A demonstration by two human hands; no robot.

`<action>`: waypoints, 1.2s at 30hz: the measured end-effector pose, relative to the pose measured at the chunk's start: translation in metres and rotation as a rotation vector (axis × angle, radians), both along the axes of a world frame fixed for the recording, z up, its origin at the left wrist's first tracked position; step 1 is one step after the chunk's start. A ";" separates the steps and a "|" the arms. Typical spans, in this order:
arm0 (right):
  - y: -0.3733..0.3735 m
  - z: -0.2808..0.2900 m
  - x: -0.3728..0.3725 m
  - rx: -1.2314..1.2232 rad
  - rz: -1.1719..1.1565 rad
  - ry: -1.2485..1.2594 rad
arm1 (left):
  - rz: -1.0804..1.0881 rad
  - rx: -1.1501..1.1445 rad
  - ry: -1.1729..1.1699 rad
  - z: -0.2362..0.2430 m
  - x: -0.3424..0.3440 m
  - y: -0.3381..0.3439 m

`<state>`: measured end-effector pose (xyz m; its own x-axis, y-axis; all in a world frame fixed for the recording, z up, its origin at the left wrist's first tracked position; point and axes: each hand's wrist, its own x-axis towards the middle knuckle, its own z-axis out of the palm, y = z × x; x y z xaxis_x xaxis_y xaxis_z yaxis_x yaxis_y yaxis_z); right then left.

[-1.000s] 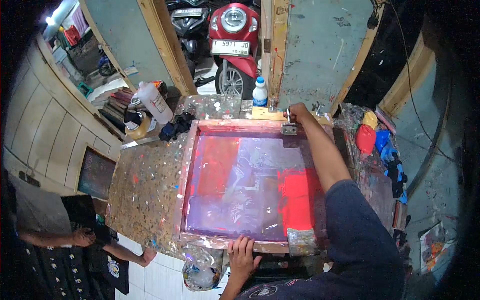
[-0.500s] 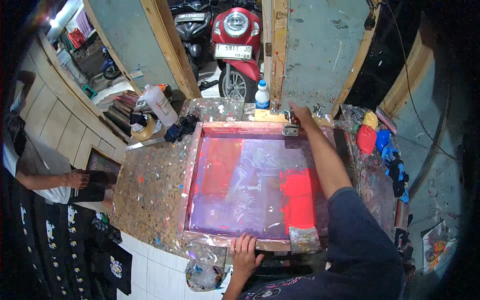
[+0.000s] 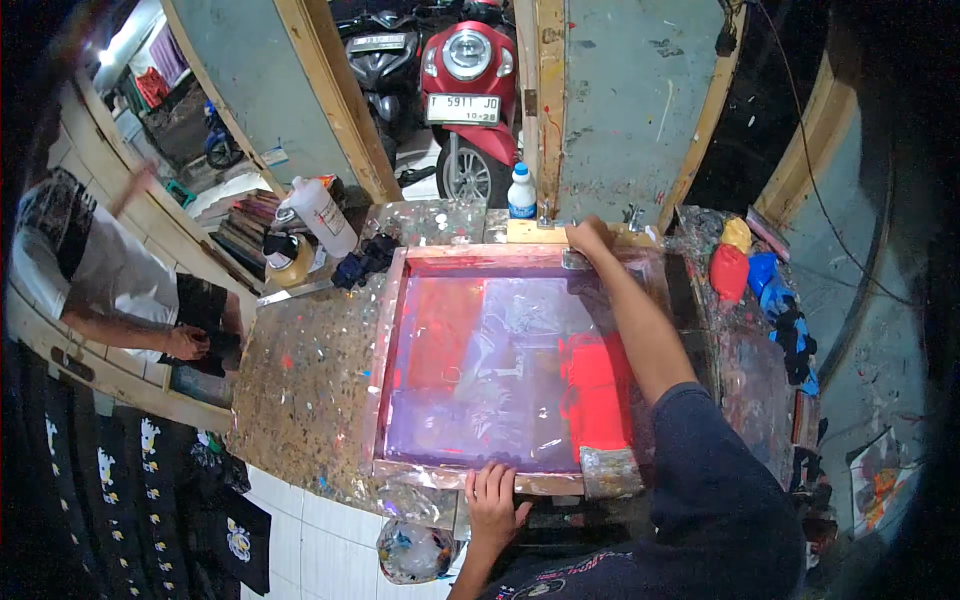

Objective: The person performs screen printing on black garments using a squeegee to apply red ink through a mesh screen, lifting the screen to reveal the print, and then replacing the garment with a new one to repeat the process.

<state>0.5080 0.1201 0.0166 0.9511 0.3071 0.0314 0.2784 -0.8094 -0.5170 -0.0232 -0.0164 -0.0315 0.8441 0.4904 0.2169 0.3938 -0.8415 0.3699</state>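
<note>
A wooden-framed printing screen lies on the paint-spattered table. Its mesh is purple, with a faded red patch at the left and a bright red block of ink at the right. My left hand rests on the near edge of the frame, fingers laid over the wood and thumb out to the side. Over the far edge reaches my right arm; my right hand is closed on the metal hinge clamp there, mostly covering it. A grey, ink-stained piece sits at the frame's near right corner.
Along the back stand a small white bottle with a blue cap and a large whitish bottle. Red and blue bundles lie at the right. Another person is at the left; a red scooter stands beyond the doorway.
My right hand has come down and slightly left, over the clamp. My left hand keeps its place on the frame. The other person has shifted right, one arm now raised and blurred.
</note>
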 end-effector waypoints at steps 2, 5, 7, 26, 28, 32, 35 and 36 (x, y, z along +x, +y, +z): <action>-0.003 -0.012 0.020 0.082 -0.040 0.059 | -0.018 0.003 -0.017 0.004 0.005 -0.002; 0.012 -0.024 0.006 0.143 0.015 0.110 | 0.022 -0.004 -0.005 0.008 -0.005 0.000; 0.027 -0.016 -0.029 0.129 0.044 0.098 | 0.053 -0.014 0.015 0.012 -0.018 0.002; 0.010 -0.019 0.023 0.234 0.121 0.076 | -0.041 -0.160 -0.132 0.007 -0.010 0.005; 0.004 -0.022 0.037 0.180 0.106 0.091 | -0.054 -0.187 -0.138 0.005 -0.011 0.003; -0.023 -0.041 0.083 0.277 0.049 -0.021 | -0.068 -0.223 -0.185 0.005 -0.007 0.001; -0.003 -0.011 0.048 0.292 0.145 -0.053 | -0.014 -0.249 -0.266 0.009 -0.007 0.006; 0.008 0.011 0.016 0.286 0.195 -0.054 | 0.009 -0.259 -0.298 0.013 -0.009 0.006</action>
<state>0.5241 0.1282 0.0281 0.8700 0.4547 0.1906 0.4466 -0.5629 -0.6955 -0.0318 -0.0102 -0.0186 0.7581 0.5681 0.3201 0.2441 -0.7024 0.6686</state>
